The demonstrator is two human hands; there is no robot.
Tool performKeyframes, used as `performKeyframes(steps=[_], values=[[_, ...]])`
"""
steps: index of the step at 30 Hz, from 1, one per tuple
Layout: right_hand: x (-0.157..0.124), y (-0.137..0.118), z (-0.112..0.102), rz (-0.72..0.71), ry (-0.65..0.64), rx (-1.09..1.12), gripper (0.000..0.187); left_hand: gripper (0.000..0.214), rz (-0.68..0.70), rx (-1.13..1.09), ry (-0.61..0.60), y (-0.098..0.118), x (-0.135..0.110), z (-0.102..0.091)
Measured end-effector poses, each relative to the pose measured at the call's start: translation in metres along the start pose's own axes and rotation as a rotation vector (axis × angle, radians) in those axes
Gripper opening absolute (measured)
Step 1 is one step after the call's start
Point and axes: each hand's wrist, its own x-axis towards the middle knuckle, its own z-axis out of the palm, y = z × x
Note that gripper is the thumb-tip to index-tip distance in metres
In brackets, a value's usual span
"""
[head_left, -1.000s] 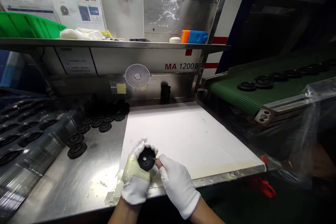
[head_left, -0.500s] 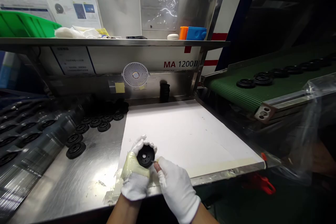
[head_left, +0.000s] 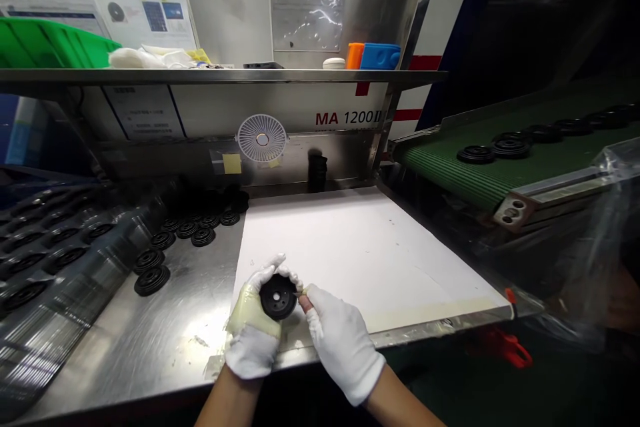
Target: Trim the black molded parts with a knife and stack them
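Note:
My left hand (head_left: 256, 320), in a white glove with a yellowish coating over the palm, is closed round a black pulley-like wheel (head_left: 278, 296). The wheel's hollow face, with a centre hole and smaller holes, points up toward me. My right hand (head_left: 341, 340), in a white glove with a bare thumb tip, pinches a small thin blade-like tool (head_left: 299, 293) at the wheel's right rim. Most of that tool is hidden by the fingers. Both hands are above the near edge of the white sheet (head_left: 350, 260).
Several black wheels (head_left: 152, 279) lie on the metal table to the left, beside clear trays (head_left: 95, 273) of more. A dark stack (head_left: 317, 172) stands at the back near a white fan (head_left: 262, 139). On the right, a green conveyor (head_left: 450, 163) carries several wheels; red-handled scissors (head_left: 515, 350) hang below the edge.
My right hand and the tool have shifted slightly up along the wheel's right rim. The wheel stays in my left hand. The whole view has moved a little.

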Motion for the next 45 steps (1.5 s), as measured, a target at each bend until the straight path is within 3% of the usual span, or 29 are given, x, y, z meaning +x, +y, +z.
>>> performKeyframes(steps=[4, 10, 16, 22, 27, 31, 33, 39, 43, 45], values=[[-0.003, -0.003, 0.004, 0.003, 0.023, -0.059, 0.020, 0.013, 0.014, -0.068, 0.006, -0.004, 0.002, 0.009], [-0.010, -0.015, 0.011, 0.000, 0.041, -0.047, 0.021, 0.028, 0.207, -0.015, 0.060, -0.006, 0.000, 0.016], [-0.004, -0.006, 0.006, 0.004, 0.055, -0.011, 0.020, 0.042, -0.078, 0.055, -0.060, 0.004, 0.001, 0.008], [-0.007, -0.008, 0.011, 0.034, 0.059, -0.027, 0.020, 0.020, 0.023, -0.044, 0.011, -0.003, 0.009, 0.011], [-0.013, -0.021, 0.016, 0.004, 0.096, -0.007, 0.022, 0.031, 0.198, 0.016, 0.022, -0.003, 0.004, 0.011], [-0.011, -0.015, 0.011, -0.002, 0.091, 0.009, 0.022, 0.039, -0.037, 0.074, -0.038, 0.004, -0.002, 0.004], [-0.009, -0.010, 0.011, 0.011, 0.086, 0.006, 0.022, 0.035, -0.089, 0.038, -0.041, 0.005, -0.002, 0.002], [-0.016, -0.015, 0.021, 0.017, 0.090, 0.026, 0.018, 0.010, 0.068, -0.047, -0.022, -0.005, 0.003, 0.006], [-0.020, -0.022, 0.023, 0.007, 0.074, 0.019, 0.021, 0.021, 0.164, -0.038, 0.020, -0.006, 0.000, 0.006], [-0.019, -0.019, 0.022, 0.015, 0.077, -0.004, 0.022, 0.032, 0.116, 0.031, 0.035, -0.004, -0.001, 0.003]])
